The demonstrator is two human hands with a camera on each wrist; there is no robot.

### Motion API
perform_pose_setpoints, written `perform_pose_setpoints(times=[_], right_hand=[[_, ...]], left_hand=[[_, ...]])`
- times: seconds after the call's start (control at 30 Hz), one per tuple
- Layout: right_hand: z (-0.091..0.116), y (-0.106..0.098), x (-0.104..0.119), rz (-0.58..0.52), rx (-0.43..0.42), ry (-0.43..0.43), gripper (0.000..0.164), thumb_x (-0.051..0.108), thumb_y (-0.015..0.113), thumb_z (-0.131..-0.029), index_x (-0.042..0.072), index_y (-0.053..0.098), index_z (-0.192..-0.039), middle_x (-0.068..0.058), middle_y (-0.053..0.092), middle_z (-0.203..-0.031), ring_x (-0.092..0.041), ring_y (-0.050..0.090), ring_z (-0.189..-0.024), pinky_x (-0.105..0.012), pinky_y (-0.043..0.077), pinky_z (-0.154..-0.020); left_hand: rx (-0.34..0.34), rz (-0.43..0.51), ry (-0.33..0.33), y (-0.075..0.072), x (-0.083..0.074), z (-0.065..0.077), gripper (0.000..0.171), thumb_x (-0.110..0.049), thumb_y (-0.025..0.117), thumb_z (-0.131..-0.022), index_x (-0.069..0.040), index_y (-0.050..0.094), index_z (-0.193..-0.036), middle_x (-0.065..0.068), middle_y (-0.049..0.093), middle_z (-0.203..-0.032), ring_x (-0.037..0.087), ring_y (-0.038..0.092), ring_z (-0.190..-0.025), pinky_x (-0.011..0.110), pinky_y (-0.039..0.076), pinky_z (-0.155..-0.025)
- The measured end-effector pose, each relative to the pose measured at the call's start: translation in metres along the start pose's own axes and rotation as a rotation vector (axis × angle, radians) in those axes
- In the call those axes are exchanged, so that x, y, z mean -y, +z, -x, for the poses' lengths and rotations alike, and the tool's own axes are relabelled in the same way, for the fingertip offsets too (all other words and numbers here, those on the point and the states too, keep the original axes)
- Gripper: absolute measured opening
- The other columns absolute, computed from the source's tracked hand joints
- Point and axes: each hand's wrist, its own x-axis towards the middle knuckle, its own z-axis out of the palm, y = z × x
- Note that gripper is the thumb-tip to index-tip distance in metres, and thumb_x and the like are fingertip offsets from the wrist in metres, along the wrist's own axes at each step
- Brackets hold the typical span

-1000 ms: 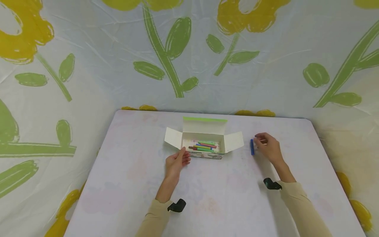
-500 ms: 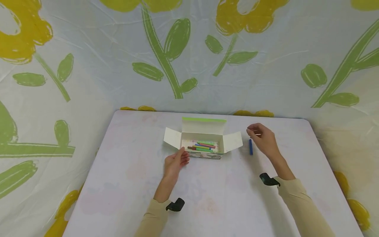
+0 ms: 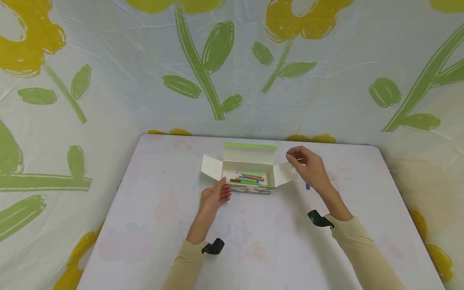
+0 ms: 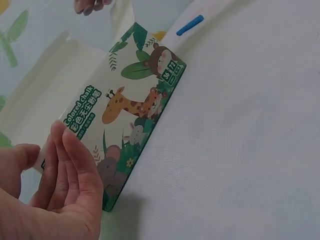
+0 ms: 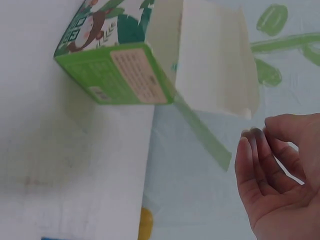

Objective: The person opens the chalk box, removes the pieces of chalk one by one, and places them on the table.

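A white card box (image 3: 255, 189) printed with animals and "Colored chalk" (image 4: 82, 107) stands with its lid and side flaps spread. Inside lie several coloured chalk sticks (image 3: 250, 179). My left hand (image 3: 214, 198) pinches the box's front wall near its left corner, thumb over the edge and fingers outside. My right hand (image 3: 308, 167) hovers at the right flap, apart from it, with thumb and curled fingertips close together. Whether something small sits between them is hidden. Partly behind this hand, a blue chalk stick (image 3: 307, 186) lies on the table.
The box stands towards the back of a pale table (image 3: 145, 225). Its right flap (image 3: 283, 174) and back lid (image 3: 250, 153) stick out. A flower-printed curtain (image 3: 119, 80) hangs around the table's back and sides.
My right hand has moved left from beside the blue chalk stick to the box's right flap. The left hand keeps its hold on the box; the blue stick stays put.
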Motion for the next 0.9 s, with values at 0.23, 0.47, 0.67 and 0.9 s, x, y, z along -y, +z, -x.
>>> perform_pose_setpoints(times=[0.23,0.47,0.67,0.9], right_hand=[[-0.004,0.021,0.008,-0.019,0.079,-0.07,0.017,0.011,0.068,-0.101,0.001,0.068,-0.114,-0.013,0.072,-0.105,-0.027,0.068,-0.096,-0.007,0.049,-0.081],[-0.005,0.05,0.013,-0.096,0.216,-0.16,0.015,0.004,0.069,-0.098,-0.002,0.068,-0.112,-0.014,0.072,-0.103,-0.03,0.07,-0.097,-0.039,0.061,-0.085],[-0.008,0.071,0.016,-0.133,0.333,-0.137,0.018,0.0,0.069,-0.097,-0.005,0.067,-0.114,-0.018,0.072,-0.106,-0.033,0.069,-0.099,-0.048,0.059,-0.087],[-0.011,0.091,0.011,-0.101,0.422,-0.154,0.021,0.0,0.071,-0.096,-0.008,0.067,-0.115,-0.017,0.072,-0.105,-0.031,0.07,-0.097,-0.047,0.06,-0.087]], left_hand=[[0.009,-0.033,0.006,0.001,0.002,0.002,0.039,-0.03,0.067,-0.102,0.009,0.07,-0.104,0.007,0.074,-0.085,0.011,0.069,-0.073,0.023,0.059,-0.07],[-0.007,-0.013,0.021,0.003,0.004,0.006,0.041,-0.03,0.067,-0.102,0.011,0.069,-0.105,0.009,0.073,-0.086,0.011,0.068,-0.073,0.023,0.059,-0.07],[0.015,-0.003,0.035,0.002,0.006,0.004,0.044,-0.03,0.067,-0.102,0.014,0.068,-0.107,0.01,0.073,-0.086,0.011,0.068,-0.072,0.022,0.059,-0.069],[0.024,-0.001,0.044,0.001,0.008,0.002,0.045,-0.031,0.067,-0.102,0.014,0.068,-0.106,0.007,0.072,-0.083,0.012,0.068,-0.072,0.023,0.059,-0.069]])
